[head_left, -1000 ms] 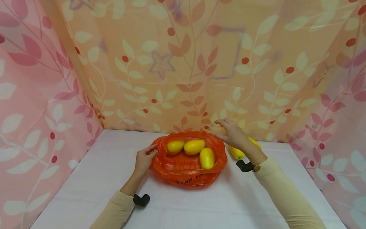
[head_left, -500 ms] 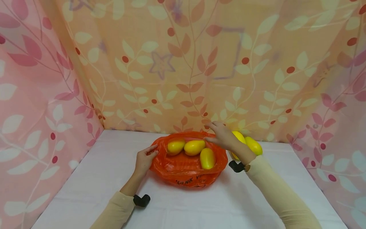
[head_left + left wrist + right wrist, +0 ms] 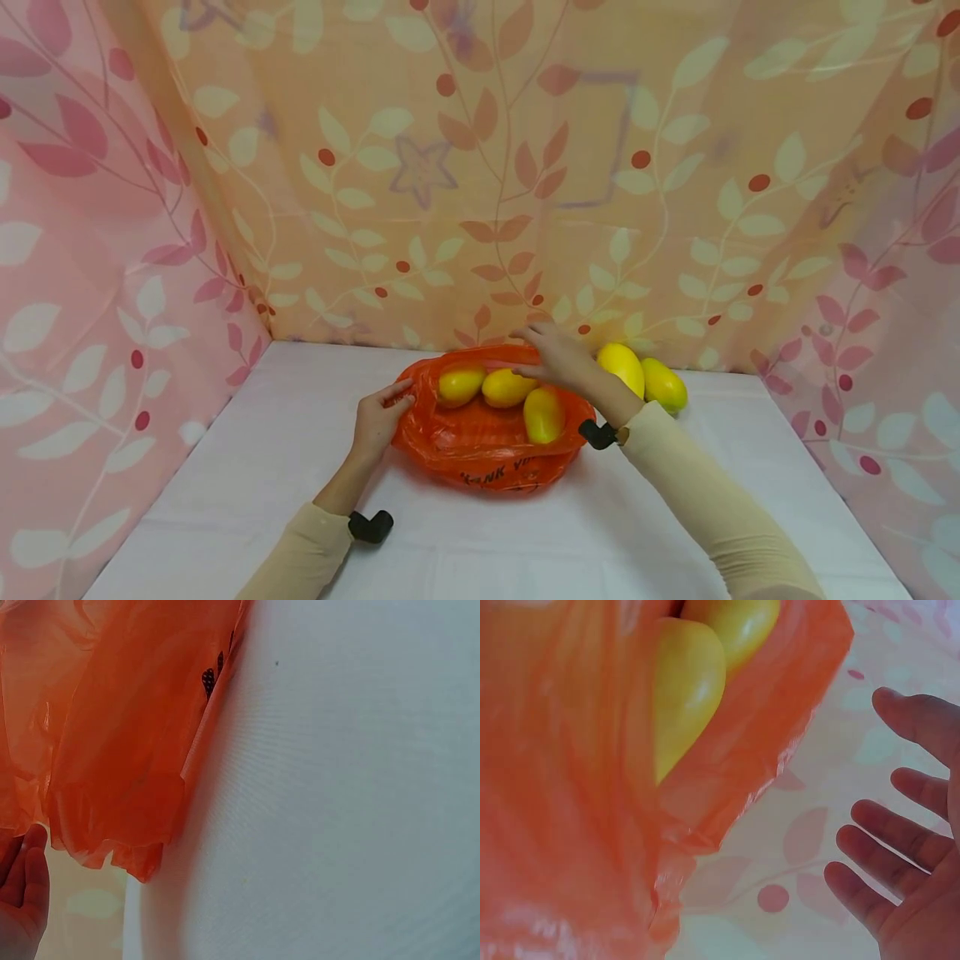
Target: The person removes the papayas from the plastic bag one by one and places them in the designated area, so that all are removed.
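An orange-red plastic bag (image 3: pixel 480 433) sits with its mouth spread wide on the table, black lettering on its front. Inside lie three yellow mangoes, one at the left (image 3: pixel 461 387), one in the middle (image 3: pixel 504 389) and one at the right (image 3: pixel 544 415). My left hand (image 3: pixel 377 419) holds the bag's left rim; in the left wrist view its fingers (image 3: pixel 35 874) meet the plastic edge. Over the back right of the bag hovers my right hand (image 3: pixel 558 358), fingers spread and holding nothing. The right wrist view shows it apart from the bag.
Two more yellow mangoes, one nearer (image 3: pixel 621 368) and one farther right (image 3: pixel 664 386), lie right of the bag, partly behind the right forearm. White cloth covers the table (image 3: pixel 480 550). A leaf-patterned curtain (image 3: pixel 495 208) closes off the back and both sides.
My right hand has moved left, from beside the bag's right rim to above its back right part, uncovering the two mangoes on the table. The left hand and the bag have stayed put.
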Available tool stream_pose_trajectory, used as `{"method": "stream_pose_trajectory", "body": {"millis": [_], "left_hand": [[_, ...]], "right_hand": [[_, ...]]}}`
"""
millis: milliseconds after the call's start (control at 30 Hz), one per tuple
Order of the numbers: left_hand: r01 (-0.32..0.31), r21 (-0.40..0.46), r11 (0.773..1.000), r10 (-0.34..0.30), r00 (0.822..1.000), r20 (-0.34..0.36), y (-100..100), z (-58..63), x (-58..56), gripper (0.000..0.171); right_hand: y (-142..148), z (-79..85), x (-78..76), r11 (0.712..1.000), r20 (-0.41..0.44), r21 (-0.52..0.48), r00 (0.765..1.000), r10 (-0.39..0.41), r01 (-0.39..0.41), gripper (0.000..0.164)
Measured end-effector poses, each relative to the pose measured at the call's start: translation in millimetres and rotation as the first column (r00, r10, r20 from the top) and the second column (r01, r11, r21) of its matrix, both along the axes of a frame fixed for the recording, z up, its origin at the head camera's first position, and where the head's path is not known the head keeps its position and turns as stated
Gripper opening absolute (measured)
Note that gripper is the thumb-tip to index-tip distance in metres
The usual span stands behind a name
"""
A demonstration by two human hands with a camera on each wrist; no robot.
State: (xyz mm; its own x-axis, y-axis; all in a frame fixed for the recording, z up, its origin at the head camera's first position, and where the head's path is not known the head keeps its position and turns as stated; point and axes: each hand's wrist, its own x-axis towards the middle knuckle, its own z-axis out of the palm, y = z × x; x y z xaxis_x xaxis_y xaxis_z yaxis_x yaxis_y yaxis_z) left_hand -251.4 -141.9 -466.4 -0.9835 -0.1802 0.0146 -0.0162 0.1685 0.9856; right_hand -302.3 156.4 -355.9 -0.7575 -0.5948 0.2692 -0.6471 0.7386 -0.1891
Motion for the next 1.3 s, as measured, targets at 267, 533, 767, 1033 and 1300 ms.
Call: {"method": "stream_pose_trajectory", "body": {"millis": [267,533,767,1033,1300], "left_hand": [[-0.003,0.003,1.000,0.003,1.000,-0.003,0.6,1.9,-0.4,0.036],[-0.005,-0.005,1.000,0.005,1.000,-0.003,0.1,0.7,-1.8,0.035],[-0.007,0.010,1.000,0.007,1.000,0.010,1.2,2.3,-1.8,0.036],[0.004,0.009,1.000,-0.004,1.000,0.011,1.8,3.7,-2.1,0.036],[-0.001,-0.003,1.000,0.001,1.000,0.018,2.2,2.5,-1.7,0.036]], "right_hand": [[-16.6,-5.1,-2.0,0.999,0.055,0.020,0.998,0.030,-0.031,0.055],[-33.6,-15.9,-5.4,0.997,0.119,0.004,0.990,0.072,-0.073,0.057],[-45.8,-23.9,-7.1,0.997,0.173,0.029,0.983,0.068,-0.074,0.056],[-58.9,-39.2,-9.6,0.998,0.239,0.049,0.971,0.030,-0.043,0.057],[-70.9,-55.7,-12.6,0.995,0.242,0.069,0.969,0.051,-0.070,0.057]]}}
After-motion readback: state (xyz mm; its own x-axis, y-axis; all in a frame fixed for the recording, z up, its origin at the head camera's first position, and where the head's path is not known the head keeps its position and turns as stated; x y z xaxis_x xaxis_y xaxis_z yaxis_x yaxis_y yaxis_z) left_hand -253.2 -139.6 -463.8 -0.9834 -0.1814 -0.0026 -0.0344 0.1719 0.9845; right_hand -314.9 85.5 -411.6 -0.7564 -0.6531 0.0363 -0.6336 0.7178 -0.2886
